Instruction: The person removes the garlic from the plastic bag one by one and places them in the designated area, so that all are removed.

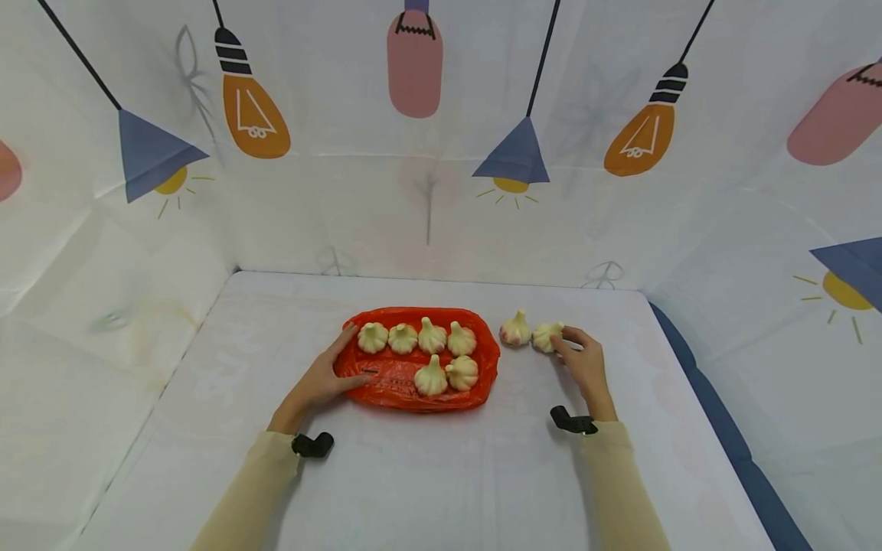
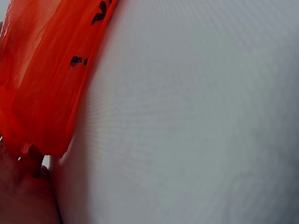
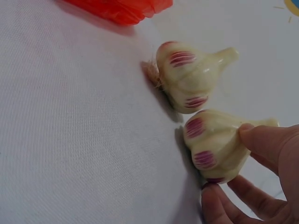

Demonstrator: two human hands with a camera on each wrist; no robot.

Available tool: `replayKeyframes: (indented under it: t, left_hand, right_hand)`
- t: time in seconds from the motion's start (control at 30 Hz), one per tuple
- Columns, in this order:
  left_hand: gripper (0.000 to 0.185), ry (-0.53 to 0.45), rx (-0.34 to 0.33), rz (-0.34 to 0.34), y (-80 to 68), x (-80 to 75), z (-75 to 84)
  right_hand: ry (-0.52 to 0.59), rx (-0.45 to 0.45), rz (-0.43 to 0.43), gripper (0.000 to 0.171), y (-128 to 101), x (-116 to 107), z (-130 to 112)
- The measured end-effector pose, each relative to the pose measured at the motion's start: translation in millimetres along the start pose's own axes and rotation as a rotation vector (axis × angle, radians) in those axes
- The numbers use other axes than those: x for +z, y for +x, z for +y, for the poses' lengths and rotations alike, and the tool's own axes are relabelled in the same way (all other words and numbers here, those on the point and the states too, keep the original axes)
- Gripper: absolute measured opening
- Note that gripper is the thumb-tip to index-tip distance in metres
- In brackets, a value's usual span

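The step in hand looks like picking up loose garlic to join the ones on the bag. The right hand [image 1: 586, 366] pinches a garlic bulb [image 3: 216, 145] on the white surface [image 1: 441, 474], fingertips [image 3: 264, 140] curled round its stem end and underside; the bulb rests on the surface, not lifted. A second garlic bulb [image 3: 189, 74] lies just beside it, touching or nearly so, on the side nearer the bag. Both sit right of the orange plastic bag [image 1: 386, 375], apart from it.

Six garlic bulbs [image 1: 430, 352] already sit on the bag: four in a back row, two in front. The left hand [image 1: 324, 379] rests on the bag's left edge, fingers straight and spread, pressing the plastic flat, not gripping.

Next move likely calls for lifting the pinched bulb clear of its neighbour and carrying it left to a bare part of the bag, front row left looks free. Keep the left hand down so the thin plastic does not slide.

Both forearms lie low over the surface, sleeves tan, wrists angled inward toward the bag.
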State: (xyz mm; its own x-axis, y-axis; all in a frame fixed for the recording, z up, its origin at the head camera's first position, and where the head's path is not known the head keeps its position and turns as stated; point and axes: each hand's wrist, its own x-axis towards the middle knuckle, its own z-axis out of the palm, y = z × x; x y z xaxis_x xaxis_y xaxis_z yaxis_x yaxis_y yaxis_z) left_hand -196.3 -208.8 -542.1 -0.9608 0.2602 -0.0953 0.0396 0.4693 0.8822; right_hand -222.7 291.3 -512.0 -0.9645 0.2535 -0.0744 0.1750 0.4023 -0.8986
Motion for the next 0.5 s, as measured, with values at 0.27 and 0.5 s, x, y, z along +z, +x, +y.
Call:
replayKeyframes:
  t: [0.27,0.5]
  left_hand:
    - [0.108,-0.007,-0.006,0.004,0.1,0.2,-0.5]
    - [0.109,0.003,0.002,0.003,-0.4,-0.3,0.2]
  right_hand:
    - [-0.027,0.012,-0.016,0.052,-0.2,0.6,-2.1]
    - [-0.013,0.038,-0.042,0.055,0.1,-0.2,-2.1]
